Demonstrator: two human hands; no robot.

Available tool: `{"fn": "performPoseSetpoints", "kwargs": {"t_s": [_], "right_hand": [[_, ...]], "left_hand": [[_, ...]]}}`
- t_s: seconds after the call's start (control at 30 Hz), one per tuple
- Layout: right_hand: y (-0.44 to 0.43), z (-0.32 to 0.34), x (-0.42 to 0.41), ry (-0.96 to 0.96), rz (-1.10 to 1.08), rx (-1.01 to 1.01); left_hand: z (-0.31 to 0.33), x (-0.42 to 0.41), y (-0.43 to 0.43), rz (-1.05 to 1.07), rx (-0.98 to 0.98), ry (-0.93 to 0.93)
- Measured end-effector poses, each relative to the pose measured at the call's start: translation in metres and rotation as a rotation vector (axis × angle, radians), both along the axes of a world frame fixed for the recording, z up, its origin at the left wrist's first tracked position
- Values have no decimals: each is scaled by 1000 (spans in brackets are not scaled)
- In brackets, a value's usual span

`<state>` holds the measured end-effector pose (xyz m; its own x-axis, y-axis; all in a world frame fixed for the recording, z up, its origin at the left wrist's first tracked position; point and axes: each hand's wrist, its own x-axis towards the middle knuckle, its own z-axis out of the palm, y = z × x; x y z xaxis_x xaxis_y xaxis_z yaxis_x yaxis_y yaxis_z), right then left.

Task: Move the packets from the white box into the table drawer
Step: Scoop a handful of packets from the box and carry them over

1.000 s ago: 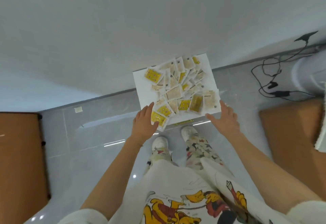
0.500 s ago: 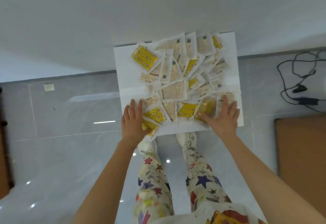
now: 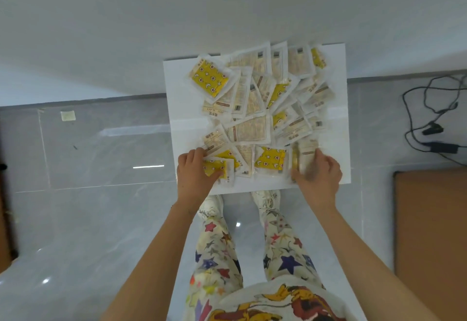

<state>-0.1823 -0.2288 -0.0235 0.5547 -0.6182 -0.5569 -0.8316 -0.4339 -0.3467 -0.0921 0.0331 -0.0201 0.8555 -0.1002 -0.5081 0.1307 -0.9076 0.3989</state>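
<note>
- Down on the grey tiled floor [image 3: 101, 219], the white box [image 3: 182, 88] lies flat with its far edge against the foot of the pale wall [image 3: 177, 17].
- The packets [image 3: 250, 131] lie in a loose, overlapping heap across the box. Most are clear sachets with pale printed labels, and a few are bright yellow with small figures.
- The left hand [image 3: 194, 171] is at the near left corner of the heap. Its fingers are curled over the top of a yellow packet [image 3: 214, 168] and the thumb lies across its near edge, so it grips that packet.
- The right hand [image 3: 321, 171] is at the near right of the heap and is blurred. Its fingers are bent round some pale packets [image 3: 305, 154], with the thumb low at their near side.
- Between the two hands a star-patterned yellow sachet [image 3: 270, 161] lies flat, touched by neither hand.
- Another large yellow sachet [image 3: 209, 80] lies at the far left of the heap, tilted, partly over the pale ones.
- The person stands just short of the box, the white shoes [image 3: 212, 205] close to its near edge, below star-printed trousers [image 3: 217, 257].
- Black cables [image 3: 429, 108] trail on the floor to the right of the box, well apart from it.
- A brown board [image 3: 429, 232] lies at the right edge, nearer than the cables.
- A small pale scrap [image 3: 67, 115] sits on the tiles to the left.
</note>
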Motion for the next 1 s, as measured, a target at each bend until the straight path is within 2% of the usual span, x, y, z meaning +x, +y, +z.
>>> {"fn": "performPoseSetpoints", "kwargs": {"t_s": [0.13,0.23,0.3,0.43,0.57,0.73,0.83,1.0], "right_hand": [[3,4,-2,-94,-122,196],[1,5,-3,-106,-74,125],[4,6,-2,-107,-67,156],[17,5,2,-54,-176,308],[27,0,3,-118,-358,377],[26,3,4,-9,-297,222],[23,14,6,-103,-332,326],[16,29,17,-240,-525,416]], "left_hand": [[7,1,-9,33,-30,68],[8,-5,-14,65,-39,128],[5,-10,-15,102,-46,160],[2,-21,-19,215,-123,219],[6,-27,-25,271,-204,238],[9,-27,-26,375,-316,335],[13,-26,-23,431,-436,416],[35,-15,-19,562,-600,365]]}}
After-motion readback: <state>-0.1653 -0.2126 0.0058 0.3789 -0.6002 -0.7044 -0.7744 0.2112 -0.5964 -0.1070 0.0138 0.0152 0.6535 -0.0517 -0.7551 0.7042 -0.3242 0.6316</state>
